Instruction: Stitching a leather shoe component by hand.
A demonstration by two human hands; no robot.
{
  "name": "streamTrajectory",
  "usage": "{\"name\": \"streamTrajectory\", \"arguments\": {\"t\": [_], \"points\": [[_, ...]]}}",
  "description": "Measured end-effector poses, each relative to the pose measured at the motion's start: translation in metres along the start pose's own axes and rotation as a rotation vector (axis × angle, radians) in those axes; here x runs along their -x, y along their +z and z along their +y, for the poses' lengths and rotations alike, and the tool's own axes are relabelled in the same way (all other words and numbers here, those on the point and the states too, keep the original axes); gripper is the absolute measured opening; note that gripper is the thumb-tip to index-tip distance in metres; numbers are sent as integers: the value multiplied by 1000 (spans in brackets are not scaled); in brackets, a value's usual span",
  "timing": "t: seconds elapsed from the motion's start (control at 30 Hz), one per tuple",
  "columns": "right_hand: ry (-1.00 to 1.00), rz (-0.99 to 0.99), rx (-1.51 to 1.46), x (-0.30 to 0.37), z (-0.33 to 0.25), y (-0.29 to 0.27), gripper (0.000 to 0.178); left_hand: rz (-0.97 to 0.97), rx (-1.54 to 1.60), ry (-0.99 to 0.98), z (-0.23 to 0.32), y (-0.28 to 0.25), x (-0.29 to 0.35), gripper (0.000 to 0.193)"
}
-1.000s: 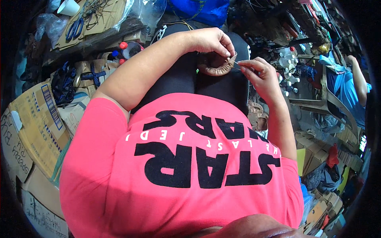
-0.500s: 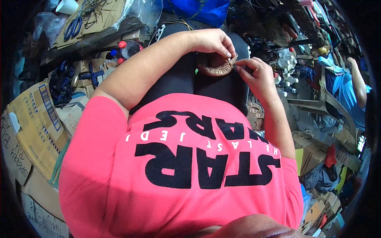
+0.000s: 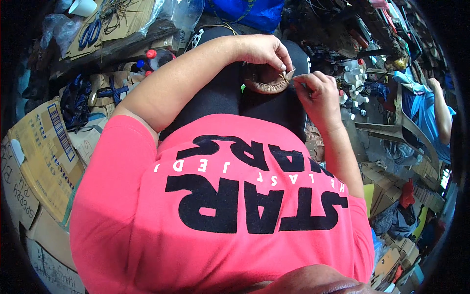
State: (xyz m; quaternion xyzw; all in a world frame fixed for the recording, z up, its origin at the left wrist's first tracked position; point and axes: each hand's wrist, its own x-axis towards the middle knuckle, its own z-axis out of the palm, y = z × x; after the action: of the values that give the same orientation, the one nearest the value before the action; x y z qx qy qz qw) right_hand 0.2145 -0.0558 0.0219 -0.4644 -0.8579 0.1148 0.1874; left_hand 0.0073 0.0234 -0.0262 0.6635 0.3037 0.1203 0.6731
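On my dark-trousered thighs lies a brown leather shoe upper with a curved, puckered edge, like the toe of a moccasin. My left hand comes over it from the far side, thumb and fingers pinched on the leather near a pale pointed flap. Just to the right of that flap is my right hand, its thumb and index finger pressed together. Whatever those fingertips hold is too fine to make out.
Blue-handled scissors and a white cup lie on cardboard at far left. Several bottles stand right of my knees. Beyond a chair, a person in blue sits at the right. Cardboard boxes fill the left.
My right hand has shifted slightly right, a little away from the leather's edge. My left hand keeps its pinch in nearly the same place.
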Motion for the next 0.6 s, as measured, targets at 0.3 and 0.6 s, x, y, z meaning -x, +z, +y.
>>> {"name": "streamTrajectory", "arguments": {"t": [0.3, 0.6], "points": [[43, 7, -104, 11, 9, 11, 9, -7, 5, -18, 1, 3, 0, 25], [-30, -51, -5, -6, 0, -3, 8, -33, -27, 15, -1, 3, -2, 23]]}}
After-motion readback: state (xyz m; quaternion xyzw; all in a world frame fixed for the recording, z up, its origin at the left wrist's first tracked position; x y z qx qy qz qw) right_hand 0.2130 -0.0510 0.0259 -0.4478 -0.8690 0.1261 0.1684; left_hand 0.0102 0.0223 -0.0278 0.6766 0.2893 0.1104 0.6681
